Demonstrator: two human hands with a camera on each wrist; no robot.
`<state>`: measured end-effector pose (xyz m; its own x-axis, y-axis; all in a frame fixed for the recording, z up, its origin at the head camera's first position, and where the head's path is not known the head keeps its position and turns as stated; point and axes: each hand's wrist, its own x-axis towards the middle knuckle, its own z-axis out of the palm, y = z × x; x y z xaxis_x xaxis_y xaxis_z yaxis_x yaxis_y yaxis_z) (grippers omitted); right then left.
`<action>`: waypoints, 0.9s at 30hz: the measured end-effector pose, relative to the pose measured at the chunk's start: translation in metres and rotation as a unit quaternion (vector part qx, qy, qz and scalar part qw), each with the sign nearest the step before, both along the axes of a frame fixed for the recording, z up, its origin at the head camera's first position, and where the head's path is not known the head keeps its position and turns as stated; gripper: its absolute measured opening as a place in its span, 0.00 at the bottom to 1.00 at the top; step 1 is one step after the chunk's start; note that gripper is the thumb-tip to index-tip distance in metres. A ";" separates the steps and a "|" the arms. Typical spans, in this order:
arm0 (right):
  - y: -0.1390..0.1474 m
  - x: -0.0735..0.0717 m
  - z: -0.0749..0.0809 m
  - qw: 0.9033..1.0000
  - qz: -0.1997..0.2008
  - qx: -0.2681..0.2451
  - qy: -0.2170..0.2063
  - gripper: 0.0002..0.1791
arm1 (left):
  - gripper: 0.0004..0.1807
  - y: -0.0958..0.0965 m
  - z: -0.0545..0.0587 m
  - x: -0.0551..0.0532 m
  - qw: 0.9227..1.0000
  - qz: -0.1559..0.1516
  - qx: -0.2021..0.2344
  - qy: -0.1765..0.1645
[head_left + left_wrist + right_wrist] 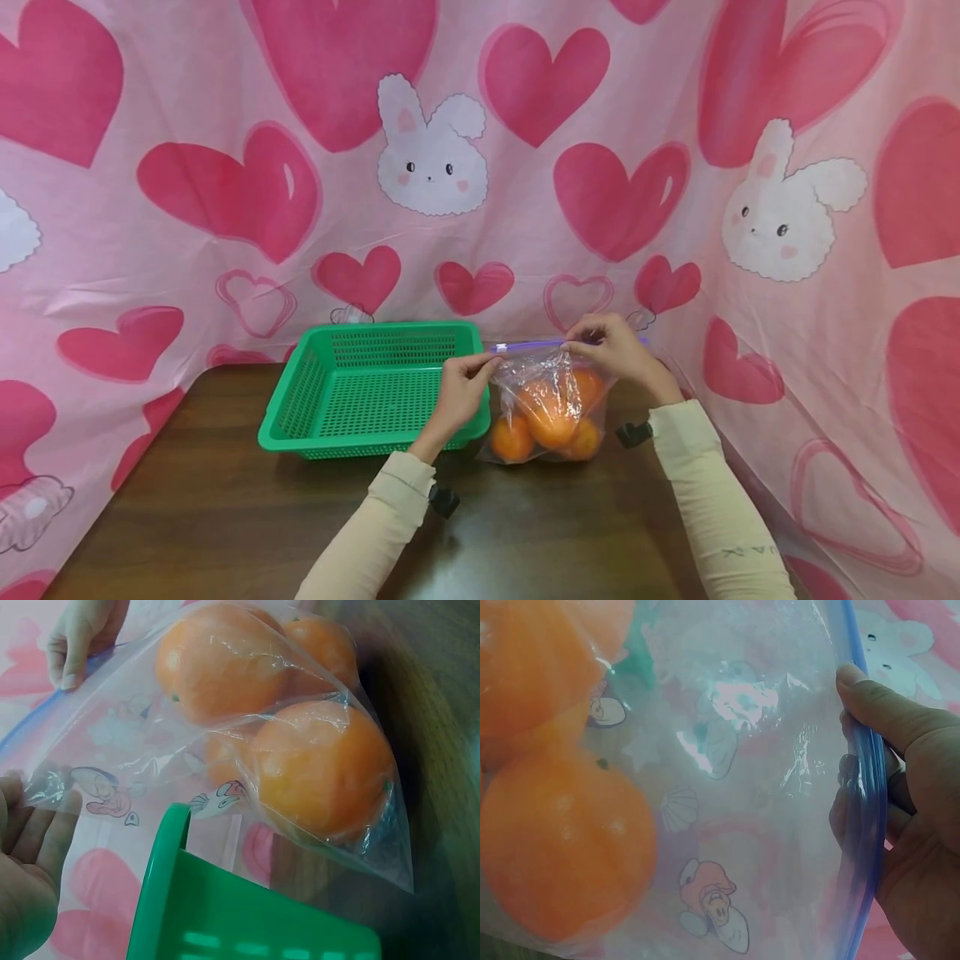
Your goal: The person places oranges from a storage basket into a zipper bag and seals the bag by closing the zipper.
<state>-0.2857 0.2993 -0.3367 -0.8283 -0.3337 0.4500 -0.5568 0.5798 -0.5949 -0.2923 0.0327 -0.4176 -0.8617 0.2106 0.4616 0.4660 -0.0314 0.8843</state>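
A clear zipper bag [525, 379] with a purple-blue zip strip stands upright on the table, holding several oranges [553, 423]. The left hand [461, 390] pinches the bag's upper left corner, close to a white slider [501, 347]. Farther right, the right hand [617, 346] pinches the zip strip between thumb and fingers. In the right wrist view, the right thumb [889, 709] lies along the blue strip with fingers behind it. Printed cartoon figures show on the bag [150, 761] in the left wrist view, and the oranges [322, 772] sit low in it.
A green plastic basket [288, 442] with slotted walls stands on the brown wooden table [225, 517], just left of the bag. Behind and to the right hangs a pink cloth [525, 233] with hearts and rabbits. A black wrist device [444, 502] sits at the left cuff.
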 end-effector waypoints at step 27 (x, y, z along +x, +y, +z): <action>-0.039 0.006 -0.003 0.999 0.035 -0.009 0.037 0.06 | 0.11 -0.006 0.032 0.023 0.999 -0.023 -0.020 0.019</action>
<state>-0.2801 0.2607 -0.3392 -0.7674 -0.3806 0.5159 -0.6384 0.5283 -0.5598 -0.2689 0.0265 -0.3857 -0.8326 0.2683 0.4845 0.4985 -0.0181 0.8667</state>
